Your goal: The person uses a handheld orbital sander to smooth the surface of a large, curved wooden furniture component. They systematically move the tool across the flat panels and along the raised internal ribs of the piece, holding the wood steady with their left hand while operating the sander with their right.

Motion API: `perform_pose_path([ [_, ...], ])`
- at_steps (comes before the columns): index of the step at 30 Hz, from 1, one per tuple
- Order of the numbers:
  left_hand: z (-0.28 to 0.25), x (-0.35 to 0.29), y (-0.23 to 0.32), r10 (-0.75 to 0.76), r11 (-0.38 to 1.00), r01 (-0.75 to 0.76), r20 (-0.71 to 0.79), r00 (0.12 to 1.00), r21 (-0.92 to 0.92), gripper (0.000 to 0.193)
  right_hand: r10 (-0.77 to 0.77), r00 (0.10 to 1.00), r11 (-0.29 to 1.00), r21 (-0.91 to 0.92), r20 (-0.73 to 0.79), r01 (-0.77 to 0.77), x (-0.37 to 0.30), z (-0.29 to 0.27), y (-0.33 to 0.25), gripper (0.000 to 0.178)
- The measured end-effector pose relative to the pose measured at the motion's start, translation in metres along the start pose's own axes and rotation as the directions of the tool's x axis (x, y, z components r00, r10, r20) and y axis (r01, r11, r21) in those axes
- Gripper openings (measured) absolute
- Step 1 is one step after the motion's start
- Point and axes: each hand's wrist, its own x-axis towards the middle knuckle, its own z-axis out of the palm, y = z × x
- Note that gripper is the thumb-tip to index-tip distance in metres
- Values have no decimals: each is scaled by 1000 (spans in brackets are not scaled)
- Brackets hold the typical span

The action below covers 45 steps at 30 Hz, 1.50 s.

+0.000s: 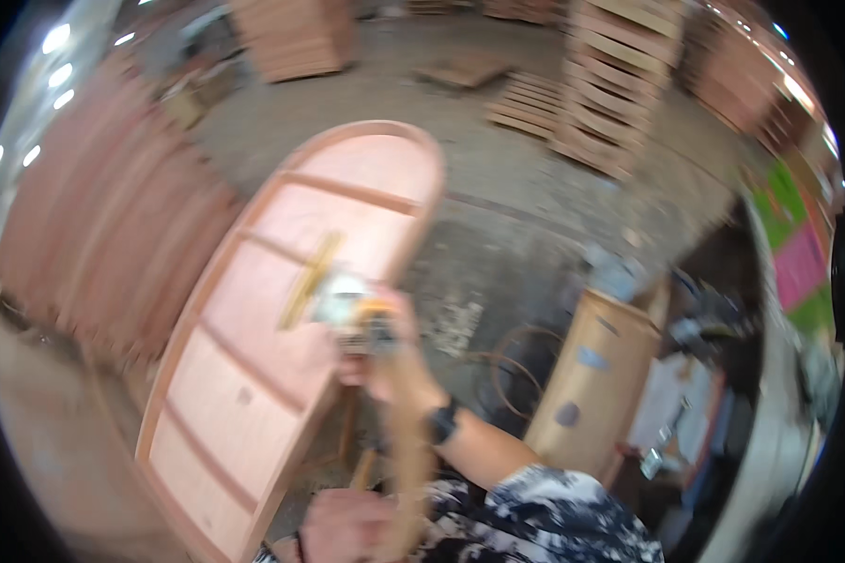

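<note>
A long wooden frame panel [282, 300] with a rounded far end and several crossbars stretches away in front of me. My right hand [390, 347], with a dark watch on its wrist, is closed around what looks like a nail gun [345, 298], held over the panel's right side. The tool has a silver body, orange and dark parts and a yellow bar [310, 281] across its front; motion blurs it. From the tool a tan hose-like band [408, 450] runs down toward me. My left hand [347, 525] is low beside the panel's near right edge, its fingers smeared.
Stacked wooden panels [113, 216] stand close on the left. On the right lie a brown cardboard box [591, 375], a coiled hose [526, 371] and a cluttered bench with a metal tool [667, 441]. Curved wooden pieces [620, 84] are stacked farther back.
</note>
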Motion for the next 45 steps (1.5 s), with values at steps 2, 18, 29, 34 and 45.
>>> perform_pose_path([
  [2,12,0,-2,-22,995,27,-56,998,99,34,78,997,997,9,-16,-78,-2,-20,-13,65],
  [18,-29,-342,-48,-670,634,520,72,738,572,27,-579,764,780,-467,-284,417,-15,-57,99,43],
  [29,-105,-659,24,-586,163,926,-721,369,341,30,-117,987,322,-936,111,143,-79,37,329,51],
  [34,-104,-681,44,-453,201,882,-758,469,426,29,77,987,194,-973,139,122,-86,55,407,63],
  [45,-103,-627,35,-421,366,885,-797,434,289,23,-10,983,103,-978,183,183,-54,118,433,64],
])
